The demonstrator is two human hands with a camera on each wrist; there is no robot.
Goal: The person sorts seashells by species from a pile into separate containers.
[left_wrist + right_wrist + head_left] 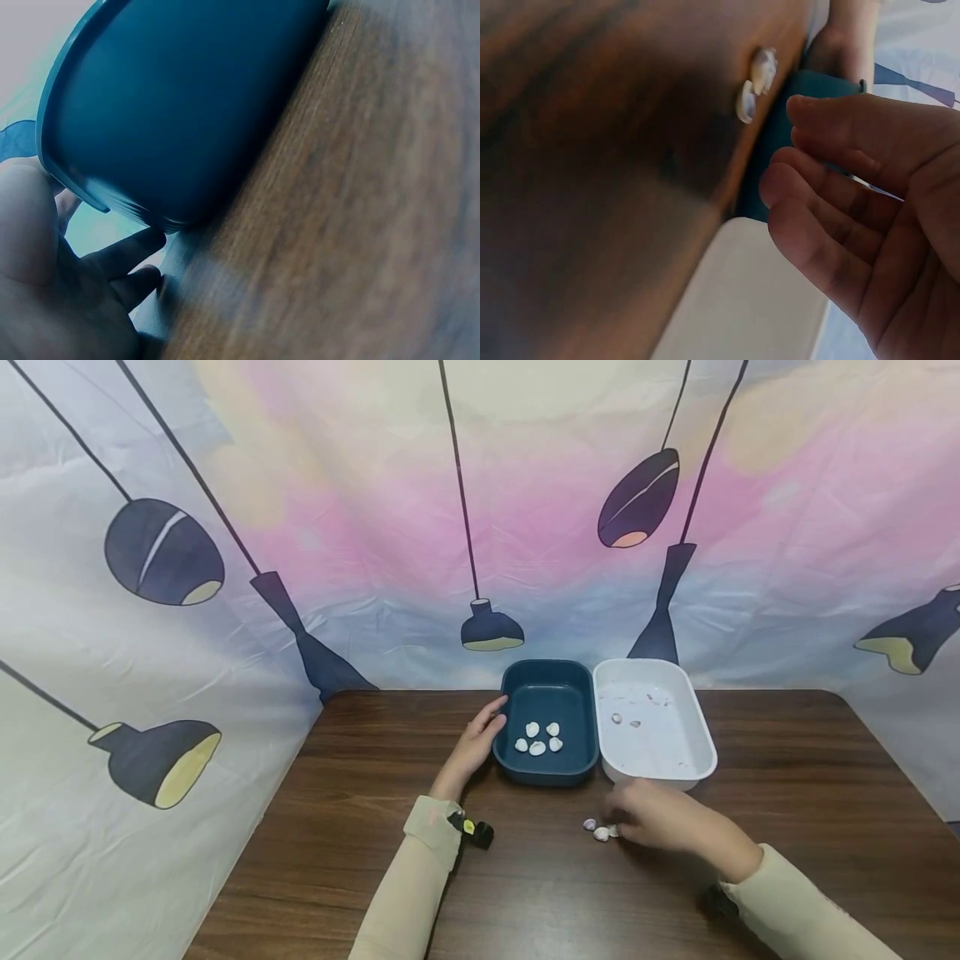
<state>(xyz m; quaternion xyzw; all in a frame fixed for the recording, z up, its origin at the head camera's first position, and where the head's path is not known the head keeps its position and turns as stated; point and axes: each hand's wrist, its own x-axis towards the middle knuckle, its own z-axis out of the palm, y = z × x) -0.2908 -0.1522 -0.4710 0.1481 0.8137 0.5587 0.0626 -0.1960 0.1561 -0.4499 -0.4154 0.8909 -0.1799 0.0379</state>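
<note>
My left hand (477, 742) touches the left side of a dark blue tray (508, 681) with extended fingers. In the left wrist view the hand (67, 292) lies against the tray's outer wall (172, 105). Several white seashells (537, 748) sit inside that tray. My right hand (660, 818) is just above the table in front of a white tray (675, 727), beside a small group of seashells (602, 834). From the right wrist, the hand's (855, 217) fingers look loosely bent, with nothing visible between them; seashells (763, 71) lie on the table beyond the fingertips.
The two trays stand side by side near the back edge of the brown wooden table (360, 893). A few small shells (617, 718) and bits lie in the white tray. Behind the table hangs a cloth (375, 527) printed with lamps.
</note>
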